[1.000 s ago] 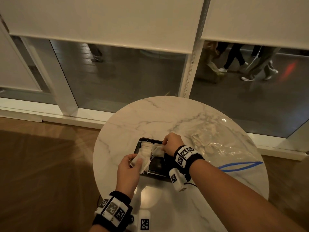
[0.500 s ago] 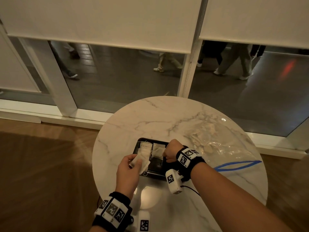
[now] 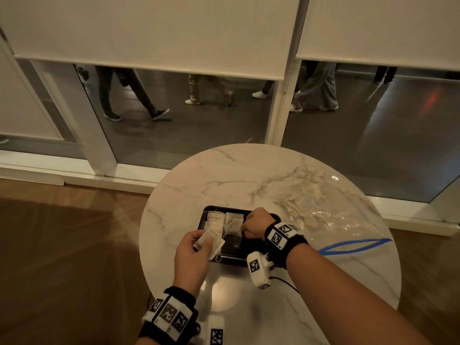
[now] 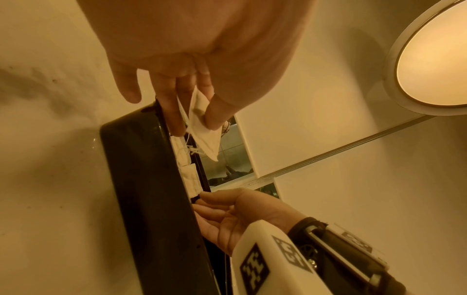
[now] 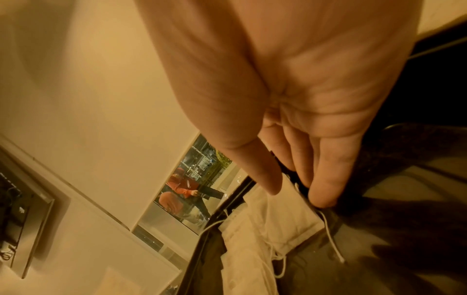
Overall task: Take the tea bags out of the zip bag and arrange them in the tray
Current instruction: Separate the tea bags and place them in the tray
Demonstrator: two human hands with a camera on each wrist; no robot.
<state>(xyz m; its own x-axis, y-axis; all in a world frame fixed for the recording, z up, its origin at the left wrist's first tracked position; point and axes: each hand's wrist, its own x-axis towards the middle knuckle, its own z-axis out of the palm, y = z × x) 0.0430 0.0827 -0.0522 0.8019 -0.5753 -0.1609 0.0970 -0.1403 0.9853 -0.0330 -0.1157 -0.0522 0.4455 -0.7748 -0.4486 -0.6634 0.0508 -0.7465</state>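
Marble, white with grey veins, is what we are seeing first: the round desk (image 3: 224, 175) is filling the lower centre of the head view. At its right side the clear zip bag (image 3: 331, 215) is lying flat, its blue seal toward the lower right, with pale tea bags showing blurrily inside. Left of it the black tray (image 3: 229, 250) is sitting on the desk, holding two tea bags (image 3: 233, 223) side by side along its upper edge. Our left hand (image 3: 190, 256) is hovering over the tray's lower left corner, thumb and fingers pinching a small bunch of tea bags (image 3: 209, 242). Our right hand (image 3: 256, 224) is reaching into the tray from the right, its grip loose, fingertips (image 5: 326, 191) touching the edge of a laid tea bag.
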